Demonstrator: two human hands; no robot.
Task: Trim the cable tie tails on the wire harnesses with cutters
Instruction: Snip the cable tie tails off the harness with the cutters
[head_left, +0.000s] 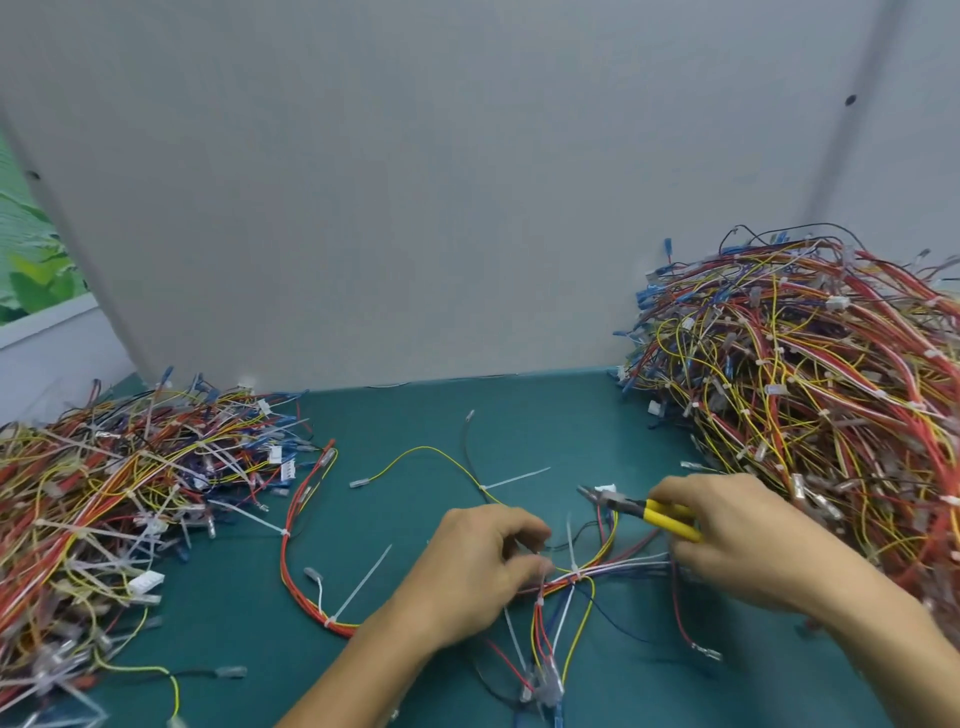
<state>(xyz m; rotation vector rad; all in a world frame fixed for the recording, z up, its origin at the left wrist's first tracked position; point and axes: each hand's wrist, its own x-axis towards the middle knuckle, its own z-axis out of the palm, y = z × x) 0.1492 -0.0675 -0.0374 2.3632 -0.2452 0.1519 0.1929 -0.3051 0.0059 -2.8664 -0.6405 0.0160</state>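
One wire harness (311, 582) of red, orange and yellow wires lies spread on the green mat, with white cable tie tails sticking out, one long tail (363, 584) at its lower left. My left hand (483, 561) grips the bundle near a tie (574, 569) at the middle. My right hand (727, 535) holds yellow-handled cutters (641, 512), and its lower fingers also touch the wires to the right of that tie. The cutter jaws point left, above the harness and clear of the tie tail (570, 540).
A tall heap of harnesses (810, 395) fills the right side behind my right hand. A flatter heap of harnesses with long tie tails (114, 493) covers the left. A grey panel (441, 208) closes the back of the green mat (519, 415).
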